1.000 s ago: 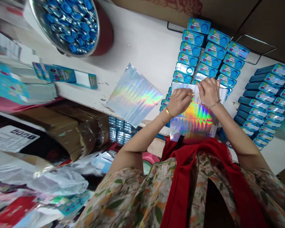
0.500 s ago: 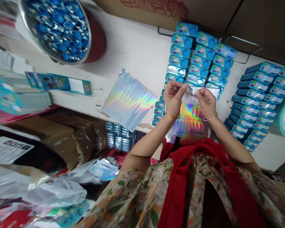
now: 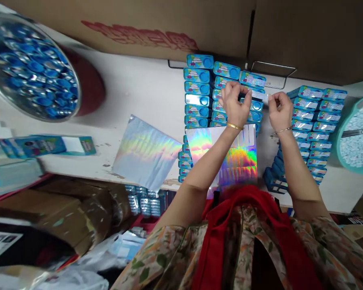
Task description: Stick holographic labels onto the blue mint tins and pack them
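A small whitish shiny sticker strip (image 3: 259,96) stretches between my two hands, above the right column of blue tins (image 3: 226,71). My left hand (image 3: 236,105) has thumb and fingers closed at the strip's left end. At the other end, my right hand (image 3: 280,112) pinches it between thumb and forefinger. Whether the strip touches a tin below, I cannot tell. A rainbow-shining sticker sheet (image 3: 240,161) lies over the near part of the tin rows, beneath my left forearm. Some tins at the far right of these rows bear a shiny sticker.
Another holographic sheet (image 3: 147,151) lies on the white table (image 3: 133,88). A metal pot (image 3: 78,80) of blue-and-silver pieces stands left, near blue cartons (image 3: 45,146). More stacked tins (image 3: 310,92) and a turquoise basin (image 3: 340,141) of pale pieces are at right. Cardboard boxes (image 3: 181,24) line the back.
Both hands have moved from the sticker sheet to above the tins, with a strip now stretched between them. The view has shifted, so the table's contents appear lower and further left.
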A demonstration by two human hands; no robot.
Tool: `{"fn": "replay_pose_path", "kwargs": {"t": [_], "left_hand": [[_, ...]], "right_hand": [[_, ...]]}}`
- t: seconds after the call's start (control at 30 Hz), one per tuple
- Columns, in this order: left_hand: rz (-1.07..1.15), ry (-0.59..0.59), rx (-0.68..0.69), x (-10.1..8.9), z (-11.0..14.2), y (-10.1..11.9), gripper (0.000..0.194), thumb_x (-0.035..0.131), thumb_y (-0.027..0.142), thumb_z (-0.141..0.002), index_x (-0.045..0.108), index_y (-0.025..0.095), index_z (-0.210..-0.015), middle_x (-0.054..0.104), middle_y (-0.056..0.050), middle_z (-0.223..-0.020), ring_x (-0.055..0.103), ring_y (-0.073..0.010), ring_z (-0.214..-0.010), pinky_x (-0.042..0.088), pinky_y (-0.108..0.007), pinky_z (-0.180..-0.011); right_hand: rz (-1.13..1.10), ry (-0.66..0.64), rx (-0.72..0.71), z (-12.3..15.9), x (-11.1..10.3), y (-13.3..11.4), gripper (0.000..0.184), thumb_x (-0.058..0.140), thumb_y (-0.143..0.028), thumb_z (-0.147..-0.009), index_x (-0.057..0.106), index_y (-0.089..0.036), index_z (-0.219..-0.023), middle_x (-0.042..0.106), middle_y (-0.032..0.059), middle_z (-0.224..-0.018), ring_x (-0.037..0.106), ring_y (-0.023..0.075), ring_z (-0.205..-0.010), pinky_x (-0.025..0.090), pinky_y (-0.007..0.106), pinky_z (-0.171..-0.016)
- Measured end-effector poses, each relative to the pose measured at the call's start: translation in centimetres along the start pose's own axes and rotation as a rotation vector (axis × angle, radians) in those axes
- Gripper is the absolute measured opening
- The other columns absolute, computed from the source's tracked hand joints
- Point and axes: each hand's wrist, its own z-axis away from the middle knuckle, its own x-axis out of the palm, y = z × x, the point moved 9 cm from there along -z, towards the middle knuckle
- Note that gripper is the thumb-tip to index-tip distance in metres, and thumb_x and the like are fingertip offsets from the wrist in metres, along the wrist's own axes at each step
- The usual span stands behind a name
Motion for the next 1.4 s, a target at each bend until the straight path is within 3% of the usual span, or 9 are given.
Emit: {"fn": "replay_pose_path", "kwargs": {"t": [0.3,0.53,0.63,0.73,0.87,0.93,1.07,1.23,1.4], "left_hand": [[-0.326,-0.104,-0.096,1.2,-0.8,0.3,0.021,0.066,0.045,-0.091,0.063,0.024,-0.092,0.060,-0.010,-0.122,0.046,-0.0359,-0.133,0.040,-0.055,-0.109],[-0.295,-0.071,-0.207,0.3,-1.8,-2.0,0.060,0.084,0.040,-0.073,0.050,0.036,-0.122,0.050,-0.008,-0.138,0.039,-0.0384,-0.141,0.039,-0.059,-0.112],[-0.173,-0.022,-0.161,1.2,-2.3,-3.1,0.068,0.090,0.037,-0.066,0.051,0.033,-0.121,0.051,-0.011,-0.134,0.039,-0.0412,-0.137,0.037,-0.061,-0.110],[-0.072,0.006,-0.046,0.4,-2.6,-2.5,0.062,0.092,0.039,-0.064,0.057,0.031,-0.114,0.056,-0.012,-0.127,0.045,-0.0408,-0.127,0.040,-0.058,-0.103],[-0.098,-0.265,0.256,-4.4,-0.6,0.4,0.020,0.065,0.045,-0.092,0.066,0.030,-0.105,0.068,-0.010,-0.110,0.059,-0.0314,-0.105,0.042,-0.050,-0.089],[-0.200,-0.400,0.347,-8.1,1.7,0.1,0.023,0.050,0.043,-0.100,0.068,0.028,-0.105,0.071,-0.010,-0.104,0.062,-0.0293,-0.102,0.040,-0.048,-0.088],[-0.408,-0.362,0.278,-14.5,4.8,-4.9,0.030,0.063,0.050,-0.090,0.069,0.027,-0.107,0.068,-0.014,-0.115,0.057,-0.0327,-0.105,0.037,-0.047,-0.090],[-0.352,-0.324,0.241,-14.4,5.4,-7.9,0.029,0.055,0.051,-0.094,0.067,0.024,-0.095,0.069,-0.012,-0.110,0.056,-0.0299,-0.105,0.035,-0.044,-0.095],[-0.316,-0.368,0.313,-13.6,5.1,-6.0,0.032,0.048,0.051,-0.098,0.065,0.025,-0.091,0.069,-0.009,-0.103,0.059,-0.0274,-0.101,0.035,-0.044,-0.099]], "right_hand": [[0.041,-0.073,0.054,-0.7,2.7,2.7,0.047,0.040,-0.062,-0.100,0.061,-0.021,-0.091,0.063,0.0049,-0.087,0.063,0.0228,-0.095,0.052,0.046,-0.090],[-0.279,-0.057,0.240,-0.1,6.8,6.0,0.049,0.044,-0.070,-0.095,0.056,-0.024,-0.106,0.061,-0.0007,-0.076,0.064,0.0179,-0.078,0.053,0.037,-0.073],[-0.407,-0.062,0.292,-0.6,8.8,8.0,0.037,0.049,-0.062,-0.096,0.051,-0.026,-0.108,0.055,-0.0059,-0.068,0.058,0.0146,-0.064,0.049,0.033,-0.063],[-0.413,-0.051,0.279,-1.2,8.0,8.7,0.029,0.056,-0.055,-0.096,0.048,-0.027,-0.101,0.045,-0.0091,-0.061,0.045,0.0122,-0.054,0.043,0.030,-0.058],[-0.286,0.094,0.097,-0.5,2.6,4.3,0.030,0.056,-0.057,-0.095,0.051,-0.027,-0.095,0.043,-0.0058,-0.063,0.041,0.0128,-0.057,0.039,0.032,-0.061],[-0.254,0.095,0.037,1.2,1.2,0.6,0.033,0.052,-0.059,-0.097,0.054,-0.027,-0.095,0.052,-0.0010,-0.073,0.046,0.0140,-0.063,0.041,0.033,-0.063],[-0.149,-0.130,-0.111,5.6,4.8,-7.6,0.044,0.039,-0.062,-0.100,0.061,-0.024,-0.099,0.061,0.0067,-0.095,0.058,0.0229,-0.092,0.047,0.043,-0.085],[0.114,-0.410,-0.246,9.3,11.9,-12.0,0.049,0.032,-0.058,-0.102,0.066,-0.023,-0.106,0.063,0.0118,-0.113,0.052,0.0300,-0.116,0.038,0.052,-0.103],[0.170,-0.479,-0.281,9.2,13.5,-12.1,0.051,0.027,-0.054,-0.103,0.066,-0.022,-0.095,0.063,0.0111,-0.100,0.052,0.0295,-0.110,0.036,0.053,-0.103]]}}
